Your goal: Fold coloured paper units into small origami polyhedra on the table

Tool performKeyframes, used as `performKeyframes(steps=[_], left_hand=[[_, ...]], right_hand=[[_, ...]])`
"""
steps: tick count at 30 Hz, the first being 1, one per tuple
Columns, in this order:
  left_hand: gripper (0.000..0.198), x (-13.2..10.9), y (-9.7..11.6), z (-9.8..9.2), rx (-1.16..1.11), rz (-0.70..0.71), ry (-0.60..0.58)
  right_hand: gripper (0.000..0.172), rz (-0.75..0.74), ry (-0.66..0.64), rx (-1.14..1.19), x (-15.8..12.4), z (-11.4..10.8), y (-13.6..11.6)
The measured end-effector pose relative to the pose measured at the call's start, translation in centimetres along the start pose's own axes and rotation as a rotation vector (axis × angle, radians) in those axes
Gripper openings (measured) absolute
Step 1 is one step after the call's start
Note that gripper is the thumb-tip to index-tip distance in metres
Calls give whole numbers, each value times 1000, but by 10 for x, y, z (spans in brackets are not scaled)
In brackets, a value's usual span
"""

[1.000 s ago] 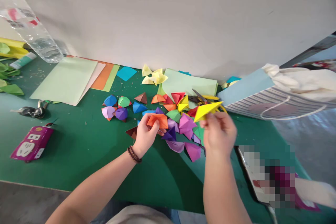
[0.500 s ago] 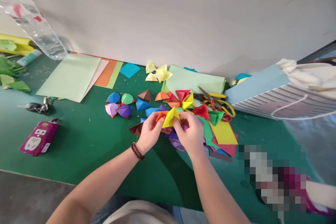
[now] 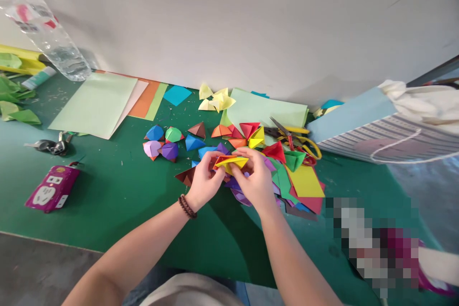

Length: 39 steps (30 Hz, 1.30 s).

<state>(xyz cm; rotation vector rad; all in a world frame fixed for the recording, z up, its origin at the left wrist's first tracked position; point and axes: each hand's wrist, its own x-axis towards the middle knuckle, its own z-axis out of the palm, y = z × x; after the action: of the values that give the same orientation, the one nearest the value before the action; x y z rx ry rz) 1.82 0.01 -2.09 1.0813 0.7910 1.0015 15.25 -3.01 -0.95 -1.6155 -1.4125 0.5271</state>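
Change: the yellow origami piece (image 3: 231, 162), which stood point-up between the hands half a second ago, now lies almost flat and sideways, and a red layer shows along its upper edge. The hands have also drawn closer together.

Piece: it sits between the hands, just above the heap of folded paper and not resting on it, held at about the middle of the view.

Hands: both are closed on the piece. The left hand (image 3: 204, 182) grips its left end with curled fingers, and the right hand (image 3: 256, 178) pinches its right end from above, knuckles up. The two hands nearly touch behind the paper.

Arms: both forearms rise from the bottom of the view and converge at the wrists. A dark bead bracelet (image 3: 187, 206) circles the left wrist.

Around the hands: a brown paper pyramid (image 3: 186, 177) lies just beside the left hand, and purple folded pieces (image 3: 236, 191) lie under the right hand.

Farther off: a row of small folded paper units (image 3: 168, 141) lies left of the heap, and scissors with yellow handles (image 3: 297, 139) lie to the right on the green surface (image 3: 107, 201).
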Motion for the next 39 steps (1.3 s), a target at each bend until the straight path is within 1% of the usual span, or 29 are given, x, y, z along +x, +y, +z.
performKeyframes(steps=[4,7,9,12,14,16,18,22,25,28,29,31,33,35,37,39], left_hand=[[17,1,-1,-2,38,45,51],[22,2,-1,-2,74,36,54],[25,1,-1,-2,85,21,44],[27,1,-2,-2,78,10,46],[30,1,-3,-1,65,9,45],[34,1,-4,-1,44,-3,29],[36,1,-4,-1,15,-22,7],[33,2,-4,0,-27,-67,19],[30,3,-4,1,-61,-104,39],[32,3,-5,1,-112,-108,53],[34,4,-5,0,-127,-104,62],[35,4,-5,0,-140,-86,85],[34,5,-5,-1,-124,-67,93],[32,5,-5,-2,-93,-53,72],[28,5,-4,-3,-57,-45,36],[27,4,-4,-3,-34,-48,8]], right_hand=[[34,8,-63,105,-1,3,1],[30,12,-80,141,0,1,1],[25,10,-70,135,1,1,1],[27,20,-29,145,1,2,2],[30,43,44,165,1,5,4],[27,75,146,173,1,6,5],[26,139,207,201,1,6,6],[28,281,234,354,2,3,8],[26,288,239,425,1,2,7],[25,255,207,462,-1,2,3],[24,229,186,448,-2,1,1],[21,139,149,344,-2,1,-1],[19,34,152,182,-2,1,-2],[17,-21,167,63,-2,1,-1],[16,9,155,38,-2,2,1],[22,73,109,86,-2,3,4]])
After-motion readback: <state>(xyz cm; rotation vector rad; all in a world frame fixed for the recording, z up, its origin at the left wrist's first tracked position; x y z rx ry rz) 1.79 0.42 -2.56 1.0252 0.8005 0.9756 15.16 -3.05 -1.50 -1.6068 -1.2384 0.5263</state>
